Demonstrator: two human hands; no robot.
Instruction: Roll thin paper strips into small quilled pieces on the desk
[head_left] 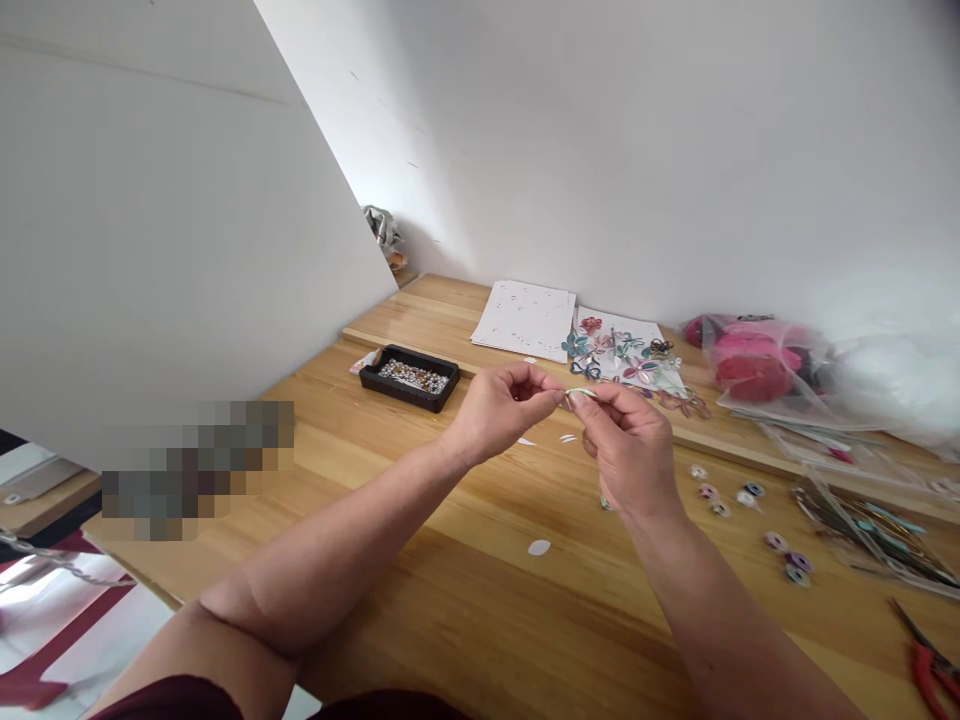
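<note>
Paper strip (pixel 581 392) held above the tabletop (pixel 450 600), pinched at both ends. To its left lies a black tray (pixel 409 378) of beads. Left hand (pixel 499 405) grips one end with closed fingertips; right hand (pixel 630 445) grips the other likewise. Further right: small paper coils (pixel 720 495) and a red-handled tool (pixel 930 665).

Strip (pixel 581 392) between hands (pixel 499 405) over table (pixel 450 610), tray (pixel 409 377) to their left, sheets (pixel 525 320) behind, coils (pixel 721 508) right, pliers (pixel 930 668) far right
</note>
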